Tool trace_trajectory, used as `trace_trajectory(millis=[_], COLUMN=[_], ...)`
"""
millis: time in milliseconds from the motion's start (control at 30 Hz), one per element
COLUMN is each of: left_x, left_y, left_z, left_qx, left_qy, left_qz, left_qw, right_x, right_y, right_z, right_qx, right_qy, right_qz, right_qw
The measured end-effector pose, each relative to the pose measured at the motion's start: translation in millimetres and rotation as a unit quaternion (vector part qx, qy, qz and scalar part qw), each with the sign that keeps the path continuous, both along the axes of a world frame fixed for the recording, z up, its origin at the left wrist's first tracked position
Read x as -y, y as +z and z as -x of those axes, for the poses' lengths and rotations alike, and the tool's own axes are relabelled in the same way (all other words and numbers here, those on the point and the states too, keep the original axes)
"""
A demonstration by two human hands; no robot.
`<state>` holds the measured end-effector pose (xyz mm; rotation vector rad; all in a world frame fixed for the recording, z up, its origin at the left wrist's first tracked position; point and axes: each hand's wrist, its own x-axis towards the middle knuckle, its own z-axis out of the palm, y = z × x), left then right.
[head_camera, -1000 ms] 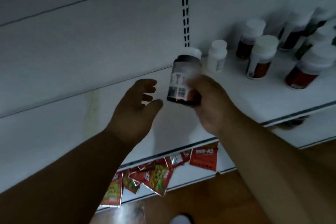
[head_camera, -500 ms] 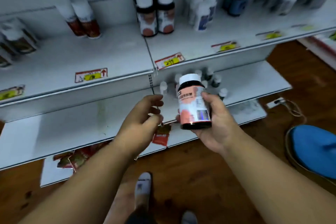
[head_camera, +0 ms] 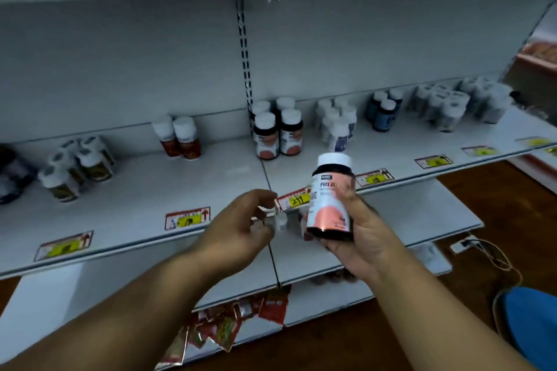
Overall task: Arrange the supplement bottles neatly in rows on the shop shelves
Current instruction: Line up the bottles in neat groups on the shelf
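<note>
Item in hand: one supplement bottle (head_camera: 331, 197), white cap, dark body, pink-and-white label. It is upright and clear of any shelf, held in front of the middle shelf (head_camera: 144, 202). The right hand (head_camera: 360, 239) cups it from below and behind with fingers (head_camera: 349, 193) wrapped round the label, probably so the front can be read before shelving.

Left hand (head_camera: 241, 227): empty, its fingers loosely curled and close together, just beside the bottle but not touching it; apparently ready to assist.

Matching stock: a group of pink-labelled bottles (head_camera: 277, 131) in two short rows by the shelf upright (head_camera: 244, 51). This is judged the likely destination, since bare shelf lies in front of it above a price tag (head_camera: 294, 199).

Other stock on the same shelf: red-labelled bottles (head_camera: 180, 137), white bottles (head_camera: 336, 123), blue bottles (head_camera: 384, 110). Each kind is grouped together.

Below: red packets (head_camera: 223, 328) hang off the bottom shelf.
</note>
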<state>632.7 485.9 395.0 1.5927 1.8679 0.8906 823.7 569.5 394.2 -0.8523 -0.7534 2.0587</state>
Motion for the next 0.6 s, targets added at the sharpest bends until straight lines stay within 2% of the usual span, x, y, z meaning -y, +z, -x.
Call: trace_trajectory(millis=[100,233,367,467,600], left_x=[-26.5,-74.8,-124.1,-146.6,-166.1], left_y=[-9.7,-32.7,-57.8,-71.2,-77.4], left_z=[18.9,37.0,55.9,66.7,71.9], left_qx=[-0.045,-0.107,-0.131,-0.152,-0.227], left_qy=[0.014,0.04,0.034,0.068,0.066], left_qz=[-0.004,0.028,0.091,0.12,0.15], left_qw=[0.999,0.993,0.987,0.979,0.96], right_x=[-22.1,-68.8,-126.0,-163.5,-187.8], right_y=[-0.4,-10.5,-20.8,-29.9,-42.7], right_z=[15.4,34.8,61.2,83.1,101.7], right_qx=[0.088,0.213,0.326,0.338,0.336], right_qy=[0.006,0.032,0.051,0.114,0.173], right_qz=[-0.057,-0.164,-0.291,-0.38,-0.44], right_qw=[0.994,0.963,0.898,0.854,0.815])
